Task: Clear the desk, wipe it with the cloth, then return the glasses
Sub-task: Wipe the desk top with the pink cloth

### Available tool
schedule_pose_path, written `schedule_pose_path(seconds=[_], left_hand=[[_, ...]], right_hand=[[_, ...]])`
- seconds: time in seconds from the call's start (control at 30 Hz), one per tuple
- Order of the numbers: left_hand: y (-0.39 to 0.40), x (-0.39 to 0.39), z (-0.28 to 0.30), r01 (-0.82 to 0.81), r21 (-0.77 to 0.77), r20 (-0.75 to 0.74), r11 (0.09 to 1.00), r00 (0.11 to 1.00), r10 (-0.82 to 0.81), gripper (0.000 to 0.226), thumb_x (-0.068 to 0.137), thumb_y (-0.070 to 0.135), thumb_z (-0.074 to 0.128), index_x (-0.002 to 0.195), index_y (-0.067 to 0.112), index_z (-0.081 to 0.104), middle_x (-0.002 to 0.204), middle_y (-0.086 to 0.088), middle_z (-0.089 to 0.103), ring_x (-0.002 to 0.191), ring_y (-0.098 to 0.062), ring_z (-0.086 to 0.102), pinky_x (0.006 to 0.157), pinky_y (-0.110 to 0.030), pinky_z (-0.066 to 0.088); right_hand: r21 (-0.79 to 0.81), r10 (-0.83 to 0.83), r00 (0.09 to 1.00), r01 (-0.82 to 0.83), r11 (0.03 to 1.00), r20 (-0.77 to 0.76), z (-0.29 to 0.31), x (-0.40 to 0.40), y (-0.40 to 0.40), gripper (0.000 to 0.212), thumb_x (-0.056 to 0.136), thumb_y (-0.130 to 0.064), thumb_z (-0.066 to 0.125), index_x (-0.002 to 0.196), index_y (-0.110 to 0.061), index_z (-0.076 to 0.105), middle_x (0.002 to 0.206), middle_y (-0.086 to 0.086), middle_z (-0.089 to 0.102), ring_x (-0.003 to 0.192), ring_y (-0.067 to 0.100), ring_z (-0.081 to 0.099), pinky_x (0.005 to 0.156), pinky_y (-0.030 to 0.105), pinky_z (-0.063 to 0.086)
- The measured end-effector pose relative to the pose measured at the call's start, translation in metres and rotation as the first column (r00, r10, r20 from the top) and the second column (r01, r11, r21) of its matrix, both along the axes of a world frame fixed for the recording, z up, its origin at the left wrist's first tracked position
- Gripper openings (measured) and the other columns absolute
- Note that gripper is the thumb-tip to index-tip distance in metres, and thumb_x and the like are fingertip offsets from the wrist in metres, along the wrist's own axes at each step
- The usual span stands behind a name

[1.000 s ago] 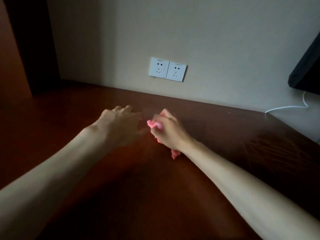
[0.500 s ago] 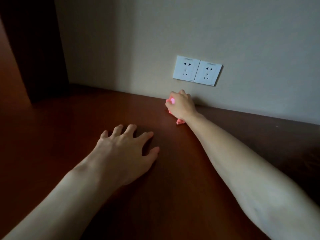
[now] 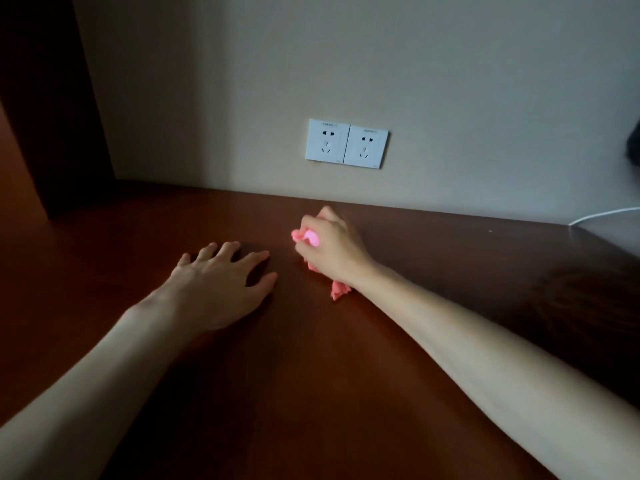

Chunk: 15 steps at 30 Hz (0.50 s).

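Desk (image 3: 311, 393) below wall sockets (image 3: 346, 143): right hand (image 3: 332, 249) grips cloth (image 3: 341, 289) (bunched); left hand (image 3: 221, 289) spread flat, just beside.

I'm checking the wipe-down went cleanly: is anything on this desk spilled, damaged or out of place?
Nothing stands out. The right hand grips the bunched pink cloth on the wooden desk, and the left hand rests flat beside it. No spill or damage shows, though the light is dim.
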<state>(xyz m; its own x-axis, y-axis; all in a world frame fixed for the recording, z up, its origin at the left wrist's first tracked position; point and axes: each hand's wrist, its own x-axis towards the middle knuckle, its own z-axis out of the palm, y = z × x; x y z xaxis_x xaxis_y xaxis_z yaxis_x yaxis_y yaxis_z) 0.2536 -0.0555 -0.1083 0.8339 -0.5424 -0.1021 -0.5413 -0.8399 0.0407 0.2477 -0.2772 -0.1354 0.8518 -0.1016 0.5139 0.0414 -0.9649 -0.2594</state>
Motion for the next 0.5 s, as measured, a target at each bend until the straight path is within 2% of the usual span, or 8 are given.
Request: schedule_pose_path(seconds=[0.17, 0.27, 0.37, 0.5], left_hand=[[0.005, -0.004, -0.003, -0.017, -0.038, 0.007, 0.999, 1.000, 0.018, 0.069, 0.092, 0.078, 0.015, 0.156, 0.051, 0.011, 0.169, 0.001, 0.009, 0.154, -0.028, 0.008, 0.122, -0.054, 0.012], [0.007, -0.005, -0.005, -0.015, -0.057, 0.020, 0.998, 1.000, 0.016, 0.068, 0.094, 0.077, 0.016, 0.156, 0.050, 0.013, 0.168, 0.001, 0.010, 0.154, -0.027, 0.009, 0.123, -0.052, 0.012], [0.007, -0.004, -0.005, -0.004, -0.056, 0.029, 0.998, 1.000, 0.006, 0.067, 0.095, 0.075, 0.017, 0.156, 0.050, 0.013, 0.168, 0.000, 0.012, 0.154, -0.028, 0.010, 0.123, -0.053, 0.014], [0.006, -0.001, -0.003, 0.020, -0.026, 0.027, 0.999, 0.999, -0.019, 0.065, 0.096, 0.073, 0.018, 0.157, 0.049, 0.013, 0.168, -0.001, 0.012, 0.154, -0.030, 0.012, 0.123, -0.054, 0.016]], right_hand=[[0.022, 0.218, 0.975, -0.217, 0.976, -0.034, 0.003, -0.099, 0.032, 0.014, 0.088, -0.038, 0.062, 0.094, -0.026, 0.066, 0.102, -0.008, 0.050, 0.097, 0.015, 0.053, 0.078, 0.035, 0.049], [0.029, 0.270, 0.959, -0.269, 0.963, -0.089, 0.007, -0.115, 0.033, 0.013, 0.088, -0.037, 0.062, 0.094, -0.027, 0.066, 0.102, -0.010, 0.049, 0.095, 0.011, 0.054, 0.078, 0.039, 0.051], [0.021, 0.197, 0.979, -0.196, 0.980, -0.049, 0.004, -0.078, 0.020, 0.010, 0.089, -0.037, 0.064, 0.093, -0.029, 0.066, 0.102, -0.009, 0.051, 0.092, 0.015, 0.057, 0.076, 0.040, 0.053], [0.032, -0.019, 1.000, 0.020, 0.999, -0.014, -0.002, 0.015, -0.010, 0.014, 0.092, -0.041, 0.065, 0.090, -0.028, 0.067, 0.100, -0.004, 0.052, 0.096, 0.023, 0.057, 0.078, 0.036, 0.050]])
